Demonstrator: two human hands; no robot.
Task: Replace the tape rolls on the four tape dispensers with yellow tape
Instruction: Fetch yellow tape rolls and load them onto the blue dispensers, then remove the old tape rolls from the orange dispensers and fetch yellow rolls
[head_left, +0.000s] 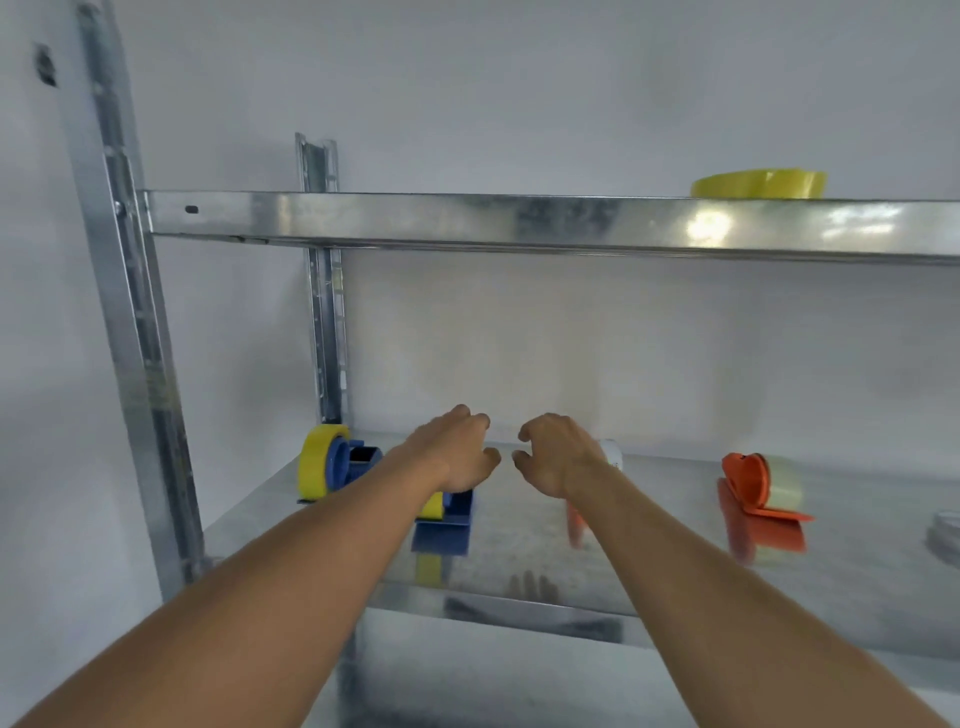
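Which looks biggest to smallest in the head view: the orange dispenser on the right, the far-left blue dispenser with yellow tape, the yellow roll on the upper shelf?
1. Orange dispenser, clearly largest as seen.
2 and 3. Blue dispenser and yellow roll: too alike to rank; the shelf edge hides part of the roll.

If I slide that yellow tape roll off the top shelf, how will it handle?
The yellow tape roll lies flat on the upper shelf, so it probably slides rather than rolls. It looks wide and hollow, likely light and rigid. Tipped onto its edge, it could roll away.
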